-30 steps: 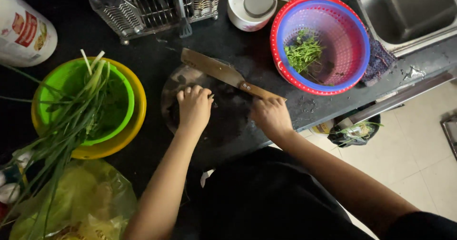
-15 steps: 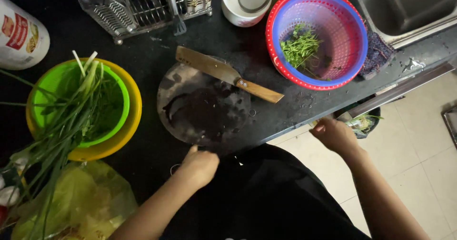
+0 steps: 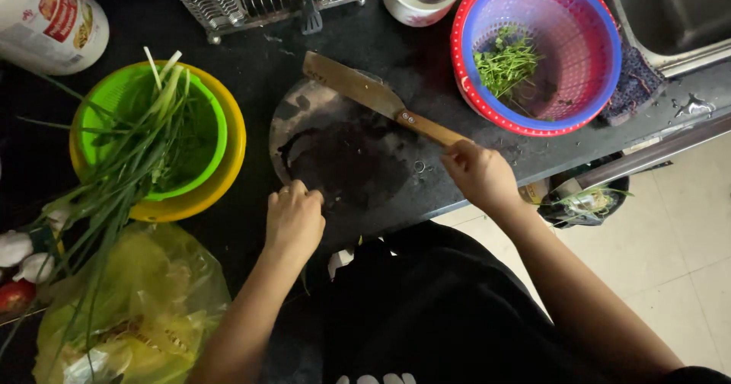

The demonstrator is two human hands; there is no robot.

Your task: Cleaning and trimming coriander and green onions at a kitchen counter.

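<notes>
Dark and wet, the round chopping board (image 3: 346,152) lies on the black counter (image 3: 274,49) with a cleaver (image 3: 377,98) resting across its far edge. The right hand (image 3: 480,174) touches the end of the wooden handle, fingers curled together; whether they grip it cannot be told. The left hand (image 3: 295,220) rests at the board's near rim, fingers bent and close. Spring onions (image 3: 137,155) lean out of a green colander (image 3: 156,129) to the left; a red-and-blue colander (image 3: 537,49) holding herbs sits near the sink (image 3: 670,11). Half a second earlier both hands were off the counter, down by the body.
</notes>
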